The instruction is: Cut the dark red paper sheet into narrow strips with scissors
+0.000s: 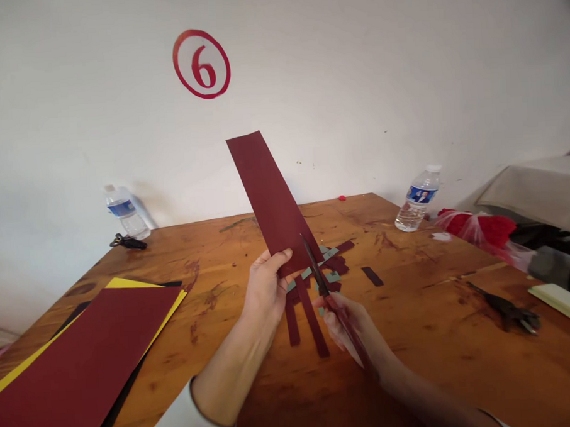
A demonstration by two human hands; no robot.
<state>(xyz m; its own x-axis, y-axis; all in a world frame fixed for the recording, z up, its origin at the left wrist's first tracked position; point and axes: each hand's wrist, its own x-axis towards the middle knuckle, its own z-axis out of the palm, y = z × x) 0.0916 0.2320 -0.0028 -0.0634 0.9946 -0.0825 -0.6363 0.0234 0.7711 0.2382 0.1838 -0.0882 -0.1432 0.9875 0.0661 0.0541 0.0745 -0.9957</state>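
Note:
A long strip of dark red paper (270, 195) is pinched near its lower end by my left hand (265, 283), thumb on the facing side. My right hand (353, 327) is closed around a pair of scissors (320, 278), whose blades point up and lie at the strip's lower right edge. Whether the blades are parted I cannot tell. Beneath both hands, narrow dark red strips (314, 325) and several small red and grey-green paper pieces (334, 277) lie scattered on the wooden table (216, 361).
Stacked sheets of red, yellow and black paper (97, 347) lie at the left. Water bottles stand back left (127, 214) and back right (419, 198). Keys (128, 242) are by the left bottle. A dark tool (506, 308) and a pale box (563, 305) lie at the right.

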